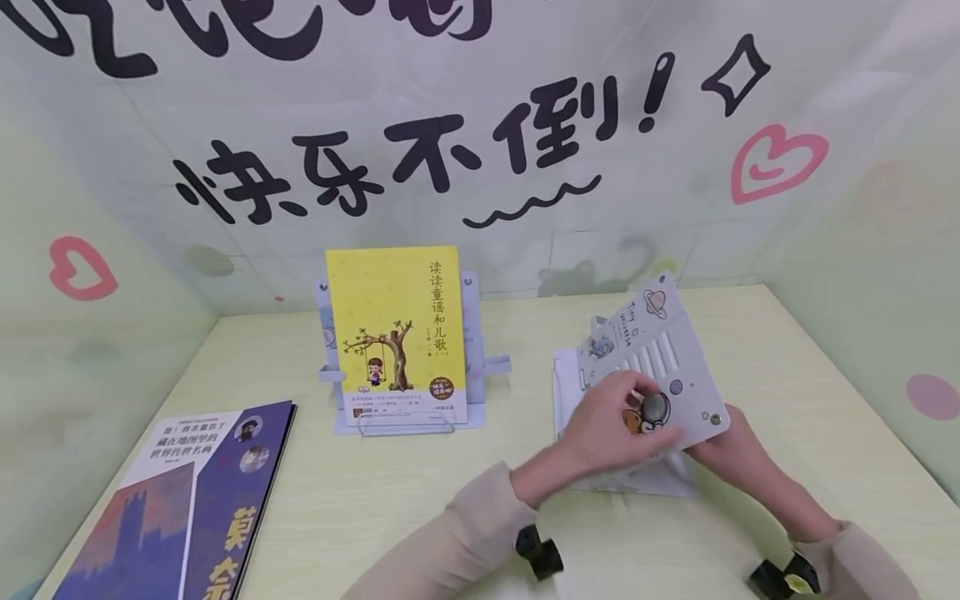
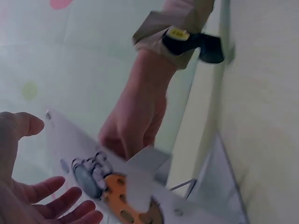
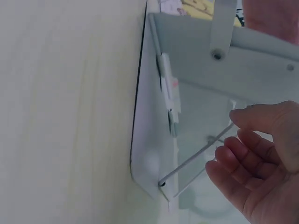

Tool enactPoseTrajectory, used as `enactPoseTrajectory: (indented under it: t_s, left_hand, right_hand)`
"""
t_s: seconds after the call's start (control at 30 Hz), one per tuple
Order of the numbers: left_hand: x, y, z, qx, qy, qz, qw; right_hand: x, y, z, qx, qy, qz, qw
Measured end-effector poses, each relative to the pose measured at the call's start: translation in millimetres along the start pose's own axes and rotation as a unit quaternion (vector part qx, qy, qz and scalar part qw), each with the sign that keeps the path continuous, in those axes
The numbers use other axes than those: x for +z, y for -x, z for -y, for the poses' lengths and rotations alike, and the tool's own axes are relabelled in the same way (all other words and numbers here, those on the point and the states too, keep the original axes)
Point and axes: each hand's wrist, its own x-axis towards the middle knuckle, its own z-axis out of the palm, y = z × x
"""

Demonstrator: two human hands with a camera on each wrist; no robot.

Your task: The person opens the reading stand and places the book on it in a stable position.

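Note:
A pale book stand [image 1: 671, 362] with cartoon planets and "Tiny universe" lettering has its panel tilted up from the base [image 1: 567, 392]. My left hand [image 1: 607, 421] is in front of the panel, fingers spread and apart from it in the left wrist view, beside a grey round part [image 2: 87, 181] on its printed face. Behind the panel, my right hand [image 1: 731, 454] pinches the stand's wire support [image 3: 196, 156] between thumb and curled fingers in the right wrist view. The panel hides part of that hand in the head view.
A yellow children's book [image 1: 390, 325] rests on a second stand [image 1: 471, 325] at the back middle. A large blue picture book [image 1: 168, 500] lies at the front left of the pale table [image 1: 360, 517]. Printed fabric [image 1: 420, 92] hangs behind.

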Motion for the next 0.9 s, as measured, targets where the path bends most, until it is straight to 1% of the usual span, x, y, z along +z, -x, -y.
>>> enactPoseTrajectory:
  t_s: [0.03, 0.07, 0.13, 0.2, 0.3, 0.33, 0.43, 0.53, 0.6, 0.77, 0.9]
  left_hand:
    - [-7.0, -7.5, 2.3, -0.020, 0.018, 0.012, 0.9996]
    - [-14.0, -15.6, 5.2, -0.039, 0.035, 0.014, 0.9985]
    - [-26.4, -32.5, 13.9, -0.071, 0.050, 0.005, 0.9962]
    - [-35.8, -48.0, 25.2, -0.097, 0.043, -0.013, 0.9942]
    - [-43.3, -67.1, 42.5, -0.116, 0.024, -0.032, 0.9924]
    - [-44.0, -72.5, 47.5, -0.122, 0.023, -0.035, 0.9916]
    - [-43.0, -86.1, 57.3, -0.127, 0.028, -0.036, 0.9908]
    - [-38.7, -97.7, 62.2, -0.130, 0.037, -0.029, 0.9904]
    - [-35.7, -104.0, 64.2, -0.127, 0.033, -0.020, 0.9911]
    - [-29.9, -113.9, 68.0, -0.127, 0.015, -0.006, 0.9918]
    - [-27.0, -117.4, 70.7, -0.139, 0.029, -0.004, 0.9899]
  right_hand:
    - [-1, 1.3, 3, -0.001, -0.005, 0.004, 1.0000]
    - [-1, 2.8, 6, -0.001, -0.013, 0.011, 0.9999]
    - [-2, 5.3, 12, 0.007, -0.051, 0.028, 0.9983]
    - [-3, 7.7, 17, 0.013, -0.084, 0.044, 0.9954]
    - [-3, 10.8, 24, 0.017, -0.124, 0.061, 0.9902]
    - [-3, 11.8, 26, 0.016, -0.129, 0.063, 0.9895]
    - [-3, 15.3, 30, 0.025, -0.137, 0.066, 0.9881]
    - [0, 18.1, 35, 0.043, -0.135, 0.062, 0.9880]
    - [2, 18.9, 38, 0.054, -0.129, 0.055, 0.9886]
    - [8, 19.8, 43, 0.068, -0.125, 0.023, 0.9896]
    - [13, 21.6, 46, 0.073, -0.119, 0.003, 0.9902]
